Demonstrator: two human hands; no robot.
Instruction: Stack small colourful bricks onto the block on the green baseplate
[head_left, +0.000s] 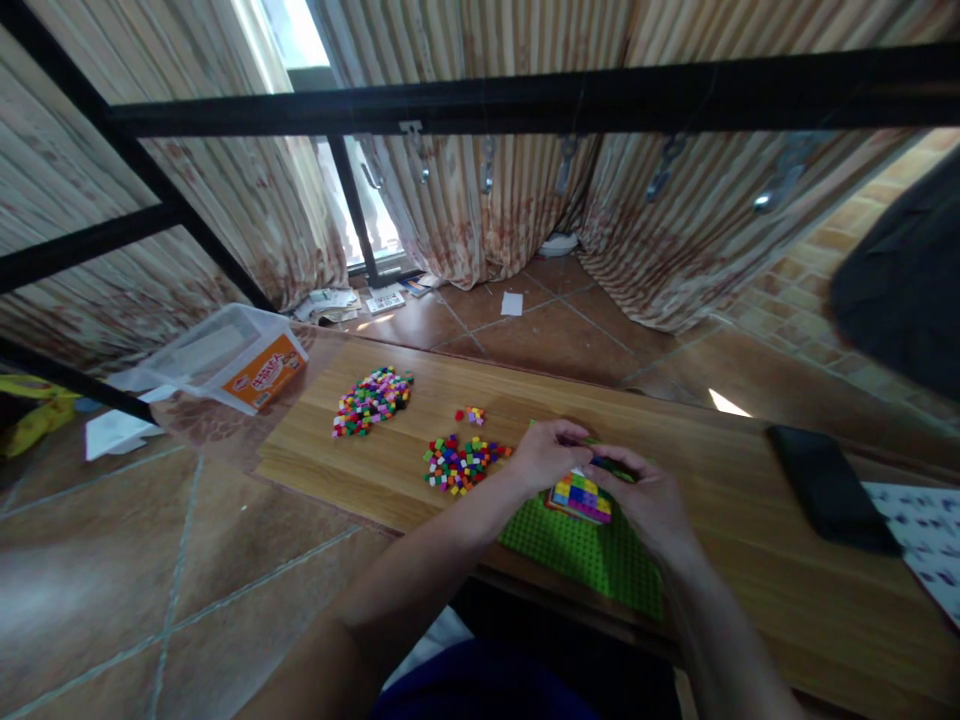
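My left hand (550, 452) and my right hand (646, 497) meet above a green studded baseplate (581, 548) on the wooden table (750, 560). Both have their fingers curled together in a pinch over the plate's far edge; what they hold is too small to make out. Just below the fingers, a block of small coloured bricks (580, 496) is built on the plate. To the left lie a loose pile of coloured bricks (461, 464), a tiny cluster (470, 414) and a larger pile (371, 400).
A clear plastic tub with an orange label (232, 358) lies tipped at the table's left end. A black phone (829, 487) and a printed sheet (930, 535) lie to the right. Black metal bars (525, 100) cross overhead. Curtains and papers are on the tiled floor beyond.
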